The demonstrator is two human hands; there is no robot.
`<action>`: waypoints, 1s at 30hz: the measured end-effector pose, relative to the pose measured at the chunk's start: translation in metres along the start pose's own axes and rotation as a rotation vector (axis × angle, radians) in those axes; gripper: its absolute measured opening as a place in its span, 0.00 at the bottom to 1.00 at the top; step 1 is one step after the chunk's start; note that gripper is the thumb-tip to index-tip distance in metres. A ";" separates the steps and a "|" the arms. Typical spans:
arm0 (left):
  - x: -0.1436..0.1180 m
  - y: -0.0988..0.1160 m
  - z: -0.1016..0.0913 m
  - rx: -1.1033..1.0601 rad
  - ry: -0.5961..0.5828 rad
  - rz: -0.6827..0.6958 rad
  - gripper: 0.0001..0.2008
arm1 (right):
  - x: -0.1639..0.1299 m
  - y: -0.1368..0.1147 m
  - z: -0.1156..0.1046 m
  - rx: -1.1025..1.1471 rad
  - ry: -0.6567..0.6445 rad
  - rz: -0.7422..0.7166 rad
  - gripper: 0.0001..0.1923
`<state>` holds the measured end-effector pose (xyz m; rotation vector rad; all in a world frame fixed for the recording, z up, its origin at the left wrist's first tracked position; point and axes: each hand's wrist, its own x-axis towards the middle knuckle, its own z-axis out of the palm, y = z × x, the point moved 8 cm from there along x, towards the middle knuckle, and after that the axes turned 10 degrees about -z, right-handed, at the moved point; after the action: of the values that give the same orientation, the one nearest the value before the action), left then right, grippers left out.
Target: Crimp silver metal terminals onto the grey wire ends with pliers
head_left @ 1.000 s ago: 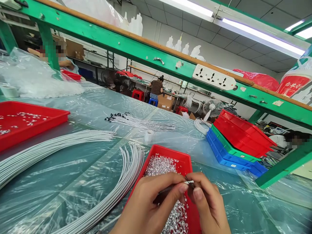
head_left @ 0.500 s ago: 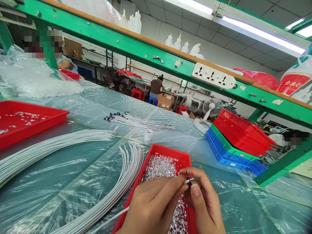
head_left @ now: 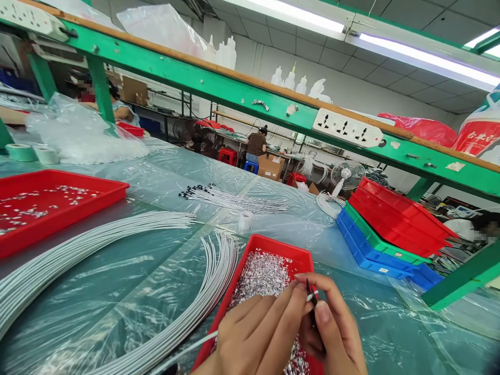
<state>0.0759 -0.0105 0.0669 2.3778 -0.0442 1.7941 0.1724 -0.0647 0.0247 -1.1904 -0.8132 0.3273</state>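
Over the red tray (head_left: pixel 269 246) of silvery metal bits (head_left: pixel 262 275): left hand (head_left: pixel 253 338) and right hand (head_left: pixel 332 333) pinched together on a thin white wire end (head_left: pixel 312 297). Beside the tray, white wire bundles (head_left: pixel 203 291) on plastic sheeting (head_left: pixel 117 281). Farther right, stacked bins (head_left: pixel 386 234); none blocking.

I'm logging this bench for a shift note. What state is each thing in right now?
left hand: pinching the white wire's end.
right hand: fingers closed on a thin black piece at that end.
white wire: runs off to the lower left.
near red tray: heaped with small silvery parts.
far red tray: a few parts scattered.
white wire bundles: lying loose in curves.
stacked trays: nested, tilted.
desk fan: spinning or still, cannot tell.
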 end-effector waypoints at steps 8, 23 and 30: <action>0.007 -0.009 -0.024 0.073 0.091 -0.020 0.09 | 0.006 0.022 0.006 0.121 -0.044 0.060 0.25; 0.025 -0.010 -0.008 -0.101 -0.110 -0.049 0.12 | -0.008 -0.055 -0.030 -0.834 -0.003 -0.669 0.15; 0.021 -0.011 0.000 -0.119 -0.248 -0.039 0.12 | -0.006 -0.059 -0.021 -0.891 -0.095 -0.778 0.09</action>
<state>0.0832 0.0018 0.0855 2.4810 -0.1292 1.4291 0.1727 -0.1043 0.0731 -1.5449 -1.5064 -0.6973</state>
